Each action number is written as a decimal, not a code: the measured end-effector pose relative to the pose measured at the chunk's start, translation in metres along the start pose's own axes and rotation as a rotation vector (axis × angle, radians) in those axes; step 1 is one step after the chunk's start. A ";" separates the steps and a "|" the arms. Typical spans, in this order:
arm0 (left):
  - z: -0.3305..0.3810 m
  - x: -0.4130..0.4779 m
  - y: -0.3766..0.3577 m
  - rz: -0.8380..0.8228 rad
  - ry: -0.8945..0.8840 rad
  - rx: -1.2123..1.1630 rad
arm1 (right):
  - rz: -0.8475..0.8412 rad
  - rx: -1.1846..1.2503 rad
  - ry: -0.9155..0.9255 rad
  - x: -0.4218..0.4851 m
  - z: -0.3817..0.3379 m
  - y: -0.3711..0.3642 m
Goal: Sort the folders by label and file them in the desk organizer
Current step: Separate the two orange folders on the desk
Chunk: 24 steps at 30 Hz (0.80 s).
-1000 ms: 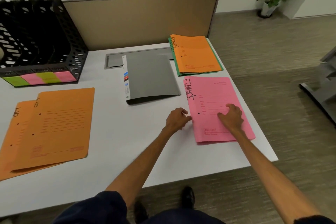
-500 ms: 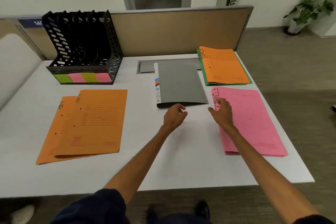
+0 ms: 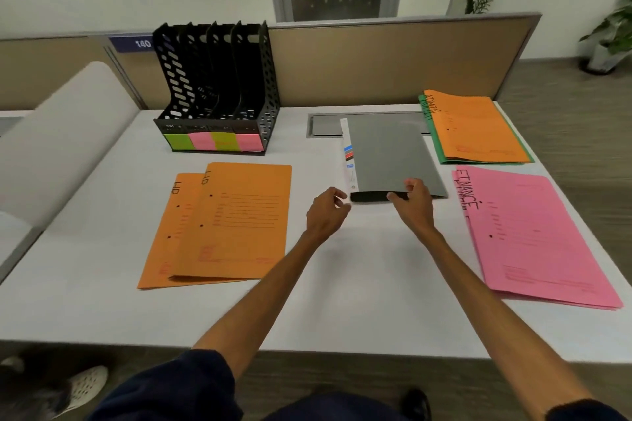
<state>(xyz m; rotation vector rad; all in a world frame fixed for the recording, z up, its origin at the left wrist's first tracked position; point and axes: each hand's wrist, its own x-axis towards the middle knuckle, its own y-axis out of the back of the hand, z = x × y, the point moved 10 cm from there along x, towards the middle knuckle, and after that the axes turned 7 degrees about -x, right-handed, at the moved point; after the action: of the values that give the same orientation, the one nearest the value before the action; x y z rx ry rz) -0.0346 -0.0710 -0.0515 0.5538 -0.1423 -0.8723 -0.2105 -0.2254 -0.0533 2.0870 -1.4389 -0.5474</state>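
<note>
A grey folder (image 3: 386, 154) with a white spine lies in the middle of the white desk (image 3: 359, 284). My right hand (image 3: 412, 200) pinches its near edge. My left hand (image 3: 325, 212) touches the near corner of its spine, fingers curled. Two overlapping orange folders (image 3: 236, 225) lie to the left. A pink folder (image 3: 533, 239) marked FINANCE lies to the right. An orange folder marked ADMIN (image 3: 478, 128) rests on a green one at the back right. The black desk organizer (image 3: 219, 92), with green and pink labels on its front, stands at the back left, its slots dark.
A tan partition (image 3: 393, 61) runs along the back of the desk. A grey cable hatch (image 3: 325, 126) sits under the grey folder's far end. A pale chair back (image 3: 65, 140) stands at the left. Another person's shoe (image 3: 82, 386) is on the floor, lower left.
My right hand left the pink folder and moved left to the grey folder's near edge. My left hand moved up to its spine corner. The view swung left.
</note>
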 end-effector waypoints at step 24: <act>-0.208 -0.092 0.245 0.410 0.532 0.158 | -0.548 -0.179 0.059 -0.119 -0.101 -0.241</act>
<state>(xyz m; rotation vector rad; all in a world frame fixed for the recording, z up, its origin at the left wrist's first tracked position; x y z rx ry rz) 0.1448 0.2076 -0.0926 0.8516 0.1591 -0.2975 -0.0178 -0.0248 -0.1259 2.3194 -0.7385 -0.7815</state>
